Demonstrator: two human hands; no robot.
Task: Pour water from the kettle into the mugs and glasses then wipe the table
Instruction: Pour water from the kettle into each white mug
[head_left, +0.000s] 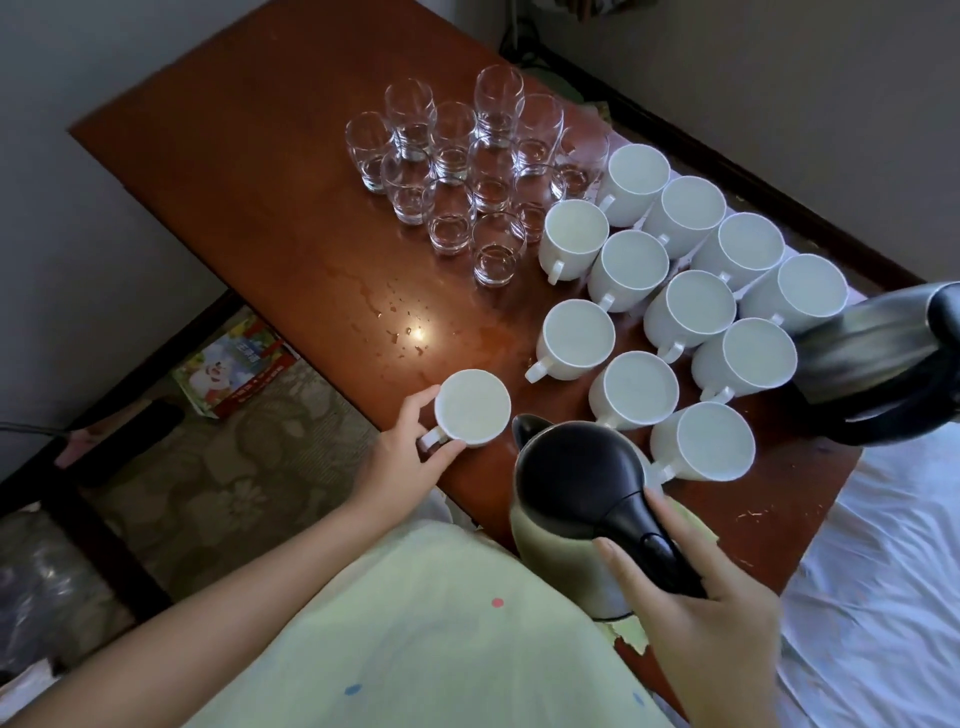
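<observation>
With the left hand (415, 457) gripping the mug (471, 408) and the right hand (696, 613) wrapped round the kettle (576, 488) handle, a slow tilt over the rim seemed wisest.

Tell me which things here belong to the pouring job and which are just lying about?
Job:
- cream kettle with black lid
- white ceramic mugs
- clear drinking glasses
- brown wooden table

Lying about:
- colourful cardboard box on the floor
- steel kettle
</observation>
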